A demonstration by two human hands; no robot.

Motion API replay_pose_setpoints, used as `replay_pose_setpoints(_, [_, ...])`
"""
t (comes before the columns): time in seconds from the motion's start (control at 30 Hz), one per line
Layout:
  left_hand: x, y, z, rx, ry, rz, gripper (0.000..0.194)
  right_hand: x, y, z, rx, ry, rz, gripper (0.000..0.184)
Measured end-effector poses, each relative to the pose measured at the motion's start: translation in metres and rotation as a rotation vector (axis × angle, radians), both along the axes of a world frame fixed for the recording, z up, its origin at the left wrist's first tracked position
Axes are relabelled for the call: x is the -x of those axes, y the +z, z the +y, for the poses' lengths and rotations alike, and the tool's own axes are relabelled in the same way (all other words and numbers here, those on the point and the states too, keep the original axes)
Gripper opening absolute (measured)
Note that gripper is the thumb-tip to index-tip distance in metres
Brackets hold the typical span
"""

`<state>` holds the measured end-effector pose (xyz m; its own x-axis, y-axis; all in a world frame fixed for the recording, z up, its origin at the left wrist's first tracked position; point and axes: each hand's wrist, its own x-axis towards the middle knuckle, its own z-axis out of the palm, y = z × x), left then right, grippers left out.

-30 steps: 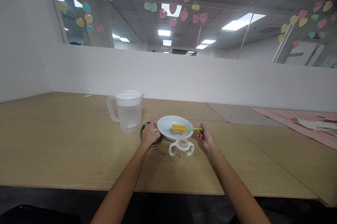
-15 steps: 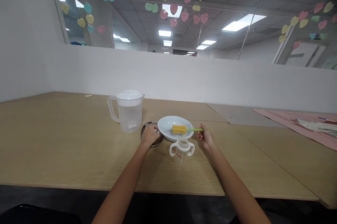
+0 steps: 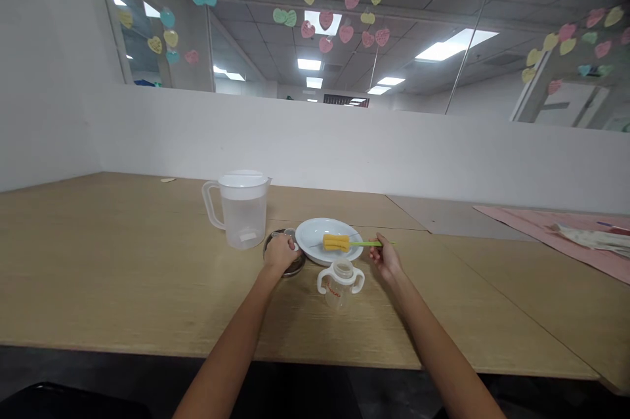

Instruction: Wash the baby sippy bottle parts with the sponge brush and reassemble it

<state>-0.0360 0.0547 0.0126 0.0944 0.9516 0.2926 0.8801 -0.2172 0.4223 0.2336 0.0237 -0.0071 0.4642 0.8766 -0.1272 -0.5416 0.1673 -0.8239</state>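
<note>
My right hand (image 3: 386,255) is closed around the green handle of a bottle brush (image 3: 336,243). Its yellow sponge head lies over the white bowl (image 3: 309,230). Left of the bowl, a round dark metal dish (image 3: 295,269) holds some small clear and white parts. Over that dish my left hand (image 3: 279,253) has its fingers curled inward; what they grip is hidden. In front of the bowl stands a clear baby bottle (image 3: 337,293), upright and uncapped, with a white two-handled collar around its neck. Neither hand touches the bottle.
A lidded clear plastic pitcher (image 3: 243,212) with liquid in it stands left of the dish. At the far right lies a pink cloth (image 3: 522,220) with white items on it. The wooden table (image 3: 147,287) meets a white wall (image 3: 315,150) behind.
My left hand has shifted very slightly over the dish, showing more of a clear part behind it. The right hand and brush stay nearly still; the view tilts a little.
</note>
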Motion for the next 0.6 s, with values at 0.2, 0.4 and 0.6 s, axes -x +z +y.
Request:
replay_pose_setpoints(0.2, [-0.001,-0.002,0.000,-0.061,-0.019,0.037,0.015,0.000,0.000,0.000,0.000,-0.004,-0.010,0.028])
replay_pose_setpoints(0.4, [0.000,0.004,-0.004,-0.038,-0.011,0.089,0.016,0.000,0.000,0.000,-0.005,-0.013,-0.006,0.027])
replay_pose_setpoints(0.6, [-0.001,0.008,-0.008,-0.031,-0.029,0.131,0.017,0.000,0.000,0.000,-0.003,-0.016,-0.003,0.026])
